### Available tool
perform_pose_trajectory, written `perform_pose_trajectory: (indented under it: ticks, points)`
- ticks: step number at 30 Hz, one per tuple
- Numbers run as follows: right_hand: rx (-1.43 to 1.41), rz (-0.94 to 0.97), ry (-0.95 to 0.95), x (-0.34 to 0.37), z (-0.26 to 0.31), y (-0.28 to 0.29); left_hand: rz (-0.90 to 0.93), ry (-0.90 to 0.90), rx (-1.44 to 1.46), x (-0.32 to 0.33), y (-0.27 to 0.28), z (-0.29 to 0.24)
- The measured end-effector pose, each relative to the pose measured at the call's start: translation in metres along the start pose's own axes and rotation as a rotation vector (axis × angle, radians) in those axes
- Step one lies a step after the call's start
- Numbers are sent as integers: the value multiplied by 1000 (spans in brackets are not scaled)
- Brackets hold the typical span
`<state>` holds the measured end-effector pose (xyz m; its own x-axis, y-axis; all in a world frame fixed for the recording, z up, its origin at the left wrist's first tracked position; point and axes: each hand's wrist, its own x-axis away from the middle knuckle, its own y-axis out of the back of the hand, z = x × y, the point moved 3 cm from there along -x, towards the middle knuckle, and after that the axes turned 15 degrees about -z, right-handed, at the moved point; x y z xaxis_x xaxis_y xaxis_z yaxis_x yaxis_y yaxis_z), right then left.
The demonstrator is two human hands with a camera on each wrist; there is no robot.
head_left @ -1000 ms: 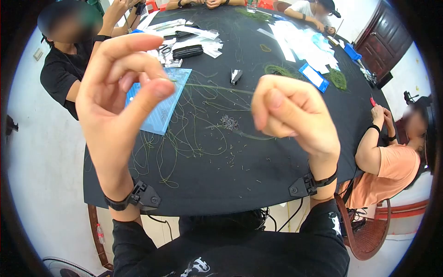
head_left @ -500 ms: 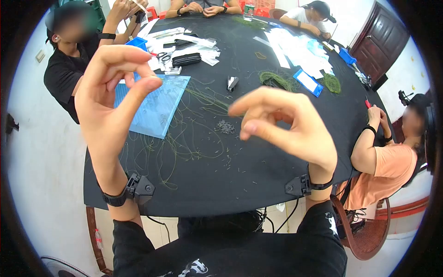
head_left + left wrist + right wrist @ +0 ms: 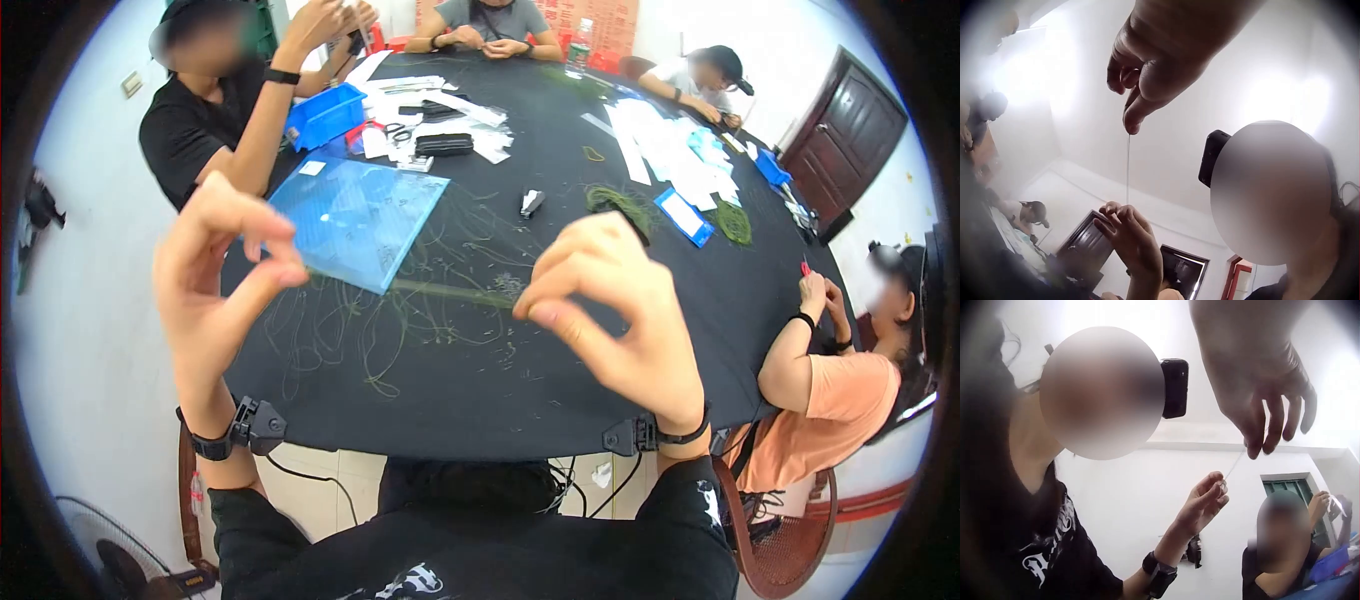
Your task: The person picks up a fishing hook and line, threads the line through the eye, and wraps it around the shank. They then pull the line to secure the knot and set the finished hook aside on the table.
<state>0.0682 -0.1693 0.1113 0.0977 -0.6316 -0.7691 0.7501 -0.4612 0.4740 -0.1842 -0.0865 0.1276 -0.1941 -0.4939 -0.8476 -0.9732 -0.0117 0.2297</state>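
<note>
A thin green cord [image 3: 450, 292] runs taut between both hands above the table. My left hand [image 3: 212, 285] pinches one end between thumb and forefinger, over the blue sheet's near left side. At the other end, my right hand [image 3: 625, 310] pinches it with thumb and forefinger, the other fingers loosely bent. In the left wrist view the cord [image 3: 1127, 169] shows as a straight pale line down from the left fingertips. Loose green strands [image 3: 385, 350] lie tangled on the black cloth below, near a scatter of small grey bits [image 3: 508, 285].
A blue translucent sheet [image 3: 355, 220] lies at left. Beyond are a blue bin [image 3: 330, 112], a black pouch [image 3: 444, 145], a stapler [image 3: 531, 204], green cord coils [image 3: 733, 223] and white papers [image 3: 655, 150]. Several people sit around the black table [image 3: 470, 400].
The right hand, curled and then loosely spread half a second ago, now pinches the cord. Both hands sit lower, and the head view has shifted, showing more of the table's far side.
</note>
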Motion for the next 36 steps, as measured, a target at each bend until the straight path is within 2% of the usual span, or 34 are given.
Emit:
perform_pose_trajectory:
  ticks: [4, 6, 8, 10, 12, 15, 18, 19, 22, 23, 26, 28, 30, 31, 33, 35, 36]
  points:
    - [-204, 248, 44, 17, 20, -29, 97, 6, -1, 33, 49, 2]
    - [-303, 302, 69, 28, 25, -46, 85, 79, -42, 49, 67, -5]
    - [-330, 345, 101, 37, 33, -58, 143, 68, -78, 64, 85, -14]
    - [-371, 392, 110, 48, 38, -70, 82, 133, -116, 80, 99, -25]
    - [-410, 451, 129, 58, 43, -78, 97, 115, -182, 86, 107, -37]
    - [-448, 571, 159, 71, 48, -88, 306, 129, -221, 91, 118, -48]
    - [-421, 647, 196, 75, 49, -90, 685, 392, -211, 110, 136, -46]
    - [-399, 669, 199, 74, 48, -89, 783, 528, -202, 126, 145, -43]
    - [-364, 686, 174, 69, 42, -84, 846, 1045, -519, 157, 192, -38]
    - [-333, 698, 181, 70, 39, -82, 759, 1091, -723, 171, 216, -28]
    - [-298, 741, 170, 69, 35, -76, 794, 1052, -1337, 182, 262, 11]
    - [-282, 734, 152, 67, 35, -69, 786, 830, -1182, 175, 263, 53]
    - [-299, 731, 135, 63, 35, -65, 745, 878, -1010, 155, 236, 93]
    - [-291, 709, 133, 61, 34, -64, 773, 539, -1088, 139, 224, 105]
    - [-273, 674, 123, 58, 33, -64, 736, 286, -1158, 109, 204, 138]
    - [-260, 624, 94, 58, 33, -63, 819, 100, -1321, 83, 186, 177]
    - [-251, 601, 82, 58, 33, -61, 852, 87, -1241, 67, 172, 188]
